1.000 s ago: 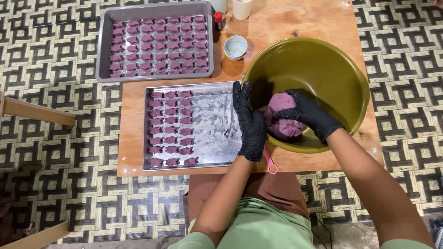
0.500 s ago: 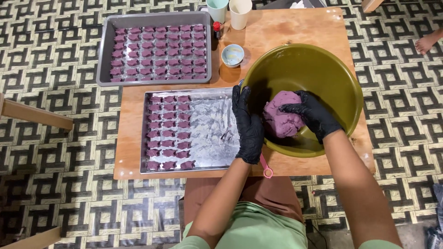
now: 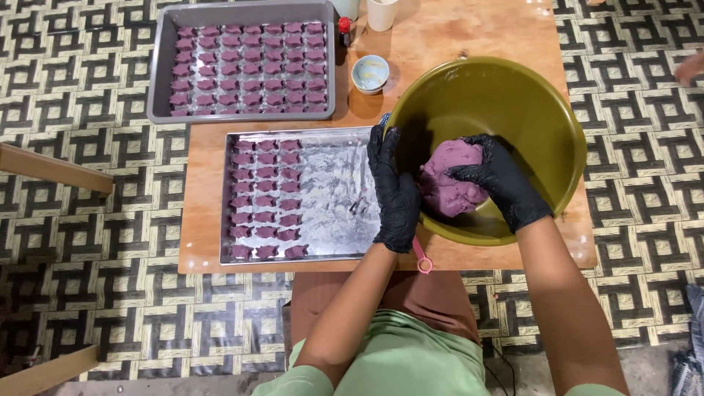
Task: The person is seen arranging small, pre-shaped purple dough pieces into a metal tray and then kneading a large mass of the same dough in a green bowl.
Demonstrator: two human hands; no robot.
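Note:
A lump of purple dough (image 3: 444, 185) lies in an olive-green bowl (image 3: 513, 95) on a low wooden table (image 3: 455, 33). My right hand (image 3: 499, 180), in a black glove, is pressed over the dough from the right. My left hand (image 3: 394, 192), also gloved in black, rests on the bowl's left rim with its fingers against the dough's left side. Beside the bowl stands a foil-lined metal tray (image 3: 334, 194) with several small purple shaped pieces (image 3: 265, 196) in rows on its left half.
A grey baking tray (image 3: 163, 81) full of purple pieces sits at the table's far left. A small bowl (image 3: 370, 73), a red-capped bottle (image 3: 344, 29) and two cups (image 3: 382, 13) stand at the back. A pink tool (image 3: 422, 258) lies at the front edge. Patterned floor surrounds the table.
Both hands have stayed on the dough in the bowl, with the right hand shifting slightly over its top. The view has tilted a little.

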